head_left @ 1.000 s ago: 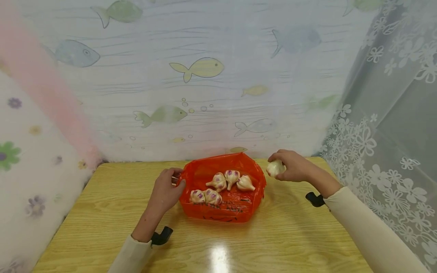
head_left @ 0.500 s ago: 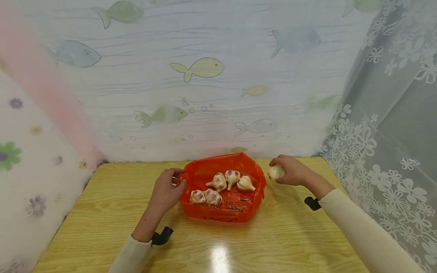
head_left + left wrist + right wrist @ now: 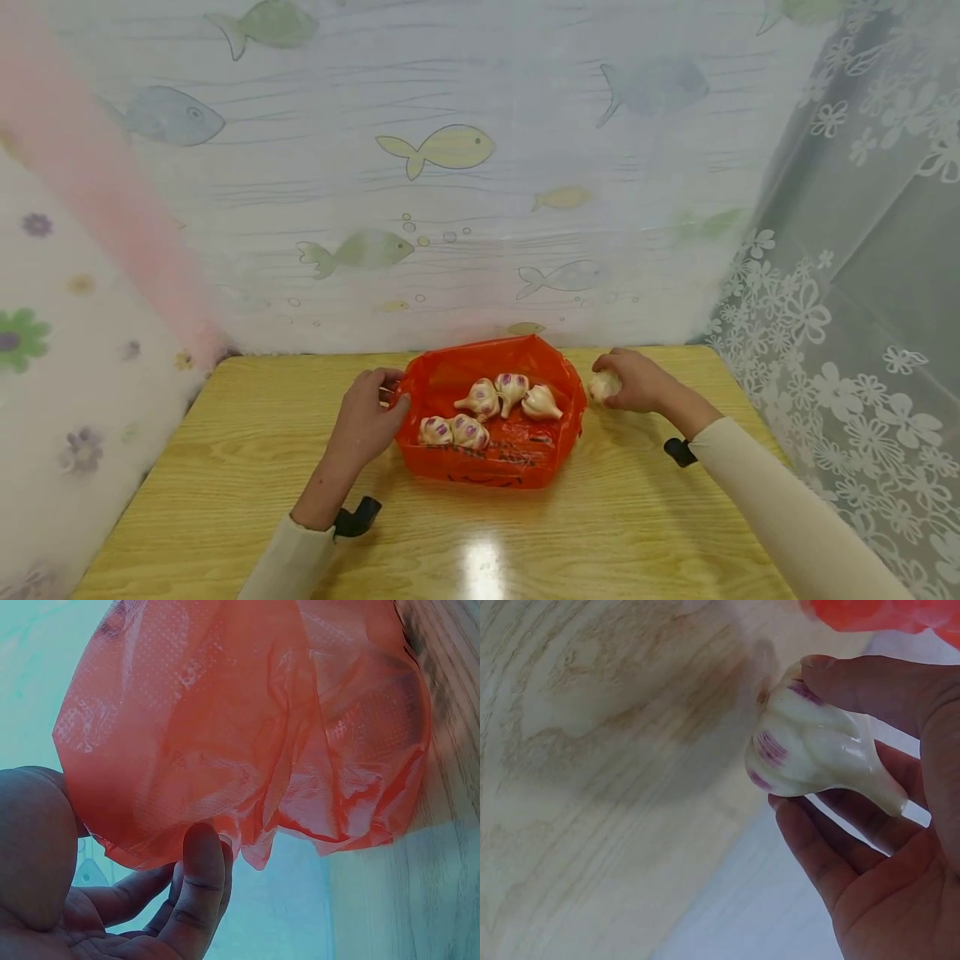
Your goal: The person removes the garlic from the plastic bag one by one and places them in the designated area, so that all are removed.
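Observation:
An open red plastic bag (image 3: 517, 467) with black print stands on the wooden table. Several garlic bulbs (image 3: 512, 392) with purple marks lie inside it. At the bag's left side, my left hand (image 3: 367, 421) pinches the rim between thumb and fingers; in the left wrist view its fingers (image 3: 201, 862) are at the bag's edge. Right of the bag, my right hand (image 3: 637, 382) holds another garlic bulb (image 3: 810, 742) low over the table. The right wrist view shows the thumb on one side of that bulb and the fingers on the other, its stem toward the palm.
The wooden table (image 3: 225, 467) meets a fish-patterned wall covering (image 3: 450, 275) just behind the bag. A flower-patterned sheet (image 3: 75, 333) borders the left side, and a sheer flowered curtain (image 3: 817, 350) hangs at the right.
My right hand has come down toward the table with its garlic bulb, staying right of the bag. My left hand, the bag and the bulbs inside keep their places.

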Demonstrator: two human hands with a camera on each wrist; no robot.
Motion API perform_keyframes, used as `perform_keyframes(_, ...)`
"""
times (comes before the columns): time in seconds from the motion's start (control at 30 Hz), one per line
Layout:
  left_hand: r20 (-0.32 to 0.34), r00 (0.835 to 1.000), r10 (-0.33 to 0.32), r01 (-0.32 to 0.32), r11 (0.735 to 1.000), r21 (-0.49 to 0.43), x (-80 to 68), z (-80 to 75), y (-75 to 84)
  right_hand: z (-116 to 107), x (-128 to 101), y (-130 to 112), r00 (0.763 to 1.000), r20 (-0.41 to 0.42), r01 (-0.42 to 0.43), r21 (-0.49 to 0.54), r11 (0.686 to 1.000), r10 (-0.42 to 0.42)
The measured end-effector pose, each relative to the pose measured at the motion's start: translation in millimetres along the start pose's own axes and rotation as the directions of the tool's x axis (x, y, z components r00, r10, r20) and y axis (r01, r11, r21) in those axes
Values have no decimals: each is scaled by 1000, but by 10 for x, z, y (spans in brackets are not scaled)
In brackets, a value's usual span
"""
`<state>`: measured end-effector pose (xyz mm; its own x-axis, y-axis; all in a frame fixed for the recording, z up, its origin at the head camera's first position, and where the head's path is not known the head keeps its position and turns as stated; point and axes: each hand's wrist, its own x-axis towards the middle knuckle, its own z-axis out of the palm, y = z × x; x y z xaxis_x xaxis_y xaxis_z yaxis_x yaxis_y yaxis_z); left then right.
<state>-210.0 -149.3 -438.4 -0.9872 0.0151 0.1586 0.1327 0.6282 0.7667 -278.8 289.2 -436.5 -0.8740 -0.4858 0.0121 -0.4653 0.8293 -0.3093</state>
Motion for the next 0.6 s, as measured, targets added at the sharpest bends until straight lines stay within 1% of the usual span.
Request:
perform_keyframes(0.3,1,1000,-2,2,1000,-7,0,5,0,42,2,0,1000,13,-22,-3,1000,22)
perform_keyframes(0.6,2,1000,16,-16,1000,-15,3,12,4,52,-12,-3,999,21,-31,1,1000,31)
